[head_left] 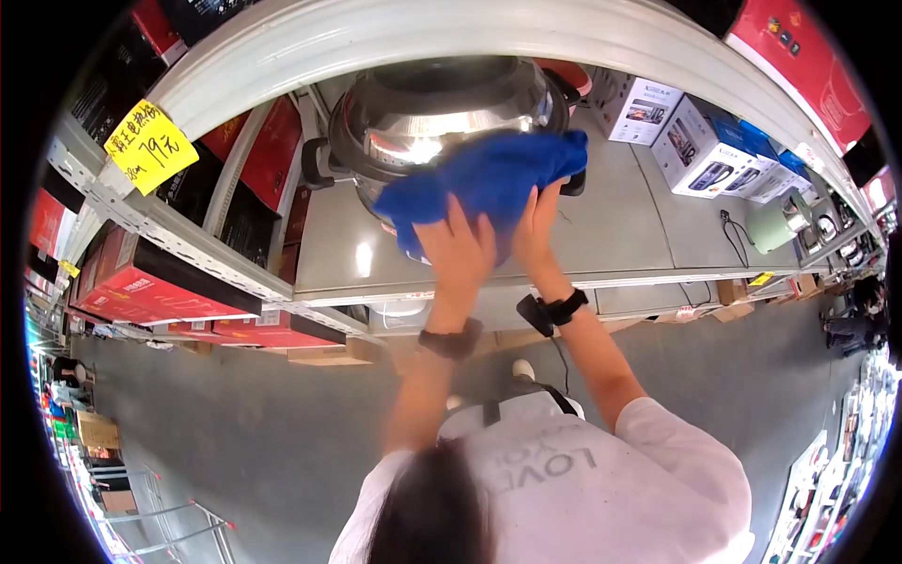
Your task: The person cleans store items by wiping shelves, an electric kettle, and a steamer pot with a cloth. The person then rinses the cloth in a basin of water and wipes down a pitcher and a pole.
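A large shiny metal pot (413, 122) with dark side handles stands on the grey shelf (620, 207). Draped and bunched against its front is a blue cloth (498, 179). My left hand (458, 246) presses on the cloth's lower left part, its fingers spread and slightly blurred. On the right side of the cloth, my right hand (537, 226) has its fingers wrapped around the edge, near the pot's right handle. The cloth hides part of the pot's front.
White appliance boxes (700, 150) and a light green kettle (772, 224) sit on the shelf at the right. Red boxes (155, 282) fill the left shelves. A yellow price tag (150, 148) hangs on the left post. The shelf beam arches above the pot.
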The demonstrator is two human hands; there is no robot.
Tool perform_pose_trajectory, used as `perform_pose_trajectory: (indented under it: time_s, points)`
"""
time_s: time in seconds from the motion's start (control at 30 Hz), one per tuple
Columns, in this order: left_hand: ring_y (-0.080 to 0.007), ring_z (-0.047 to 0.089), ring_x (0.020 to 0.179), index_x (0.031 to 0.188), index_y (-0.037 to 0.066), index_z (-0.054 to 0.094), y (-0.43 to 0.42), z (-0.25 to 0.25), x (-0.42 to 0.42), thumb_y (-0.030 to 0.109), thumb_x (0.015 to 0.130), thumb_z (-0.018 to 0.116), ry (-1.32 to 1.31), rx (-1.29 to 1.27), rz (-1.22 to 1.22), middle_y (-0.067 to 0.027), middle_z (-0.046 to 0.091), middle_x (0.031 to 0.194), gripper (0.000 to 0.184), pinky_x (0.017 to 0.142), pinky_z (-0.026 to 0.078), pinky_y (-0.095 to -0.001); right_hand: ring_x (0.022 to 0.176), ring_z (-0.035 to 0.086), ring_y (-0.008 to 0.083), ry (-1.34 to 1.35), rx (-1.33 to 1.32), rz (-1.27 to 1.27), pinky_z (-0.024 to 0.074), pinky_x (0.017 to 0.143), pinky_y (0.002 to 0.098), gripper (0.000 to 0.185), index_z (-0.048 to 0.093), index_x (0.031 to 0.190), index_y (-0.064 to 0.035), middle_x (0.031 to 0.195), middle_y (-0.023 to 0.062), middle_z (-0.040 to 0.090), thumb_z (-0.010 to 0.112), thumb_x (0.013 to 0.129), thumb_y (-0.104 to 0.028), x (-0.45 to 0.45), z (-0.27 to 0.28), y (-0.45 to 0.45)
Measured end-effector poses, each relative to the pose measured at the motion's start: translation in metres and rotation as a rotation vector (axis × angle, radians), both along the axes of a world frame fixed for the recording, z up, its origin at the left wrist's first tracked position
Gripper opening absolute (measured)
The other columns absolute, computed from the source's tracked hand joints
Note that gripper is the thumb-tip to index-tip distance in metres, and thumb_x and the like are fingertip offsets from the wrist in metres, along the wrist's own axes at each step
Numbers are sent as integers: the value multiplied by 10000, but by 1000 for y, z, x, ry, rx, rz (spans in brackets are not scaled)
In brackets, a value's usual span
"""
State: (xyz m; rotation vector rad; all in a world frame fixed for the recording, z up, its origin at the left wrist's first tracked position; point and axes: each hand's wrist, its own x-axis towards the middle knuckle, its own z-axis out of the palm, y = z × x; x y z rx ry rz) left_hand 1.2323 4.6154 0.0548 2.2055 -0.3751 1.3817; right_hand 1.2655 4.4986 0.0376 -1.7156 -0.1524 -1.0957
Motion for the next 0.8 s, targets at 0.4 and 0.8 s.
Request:
perform_pose_trajectory:
  time_s: [0.4,0.8]
  points:
    - [-285,588,946,1124,-57,578,57,-55,34,173,872,600,183,-785,-386,-161,622,1078,342,886,456,-411,1146,483,382,-182,-752,96,343,1011,506,364,600,1092,-29,1159,180,559,619,742,-125,-43,-27,45]
    - [-340,547,1040,1223,-12,518,-7,-139,-27,216,894,596,537,-954,-396,-195,590,1138,408,956,402,-452,1203,462,311,259,-330,-39,303,1079,416,346,553,1171,35,1142,192,584,526,882,-152,-56,-107,2]
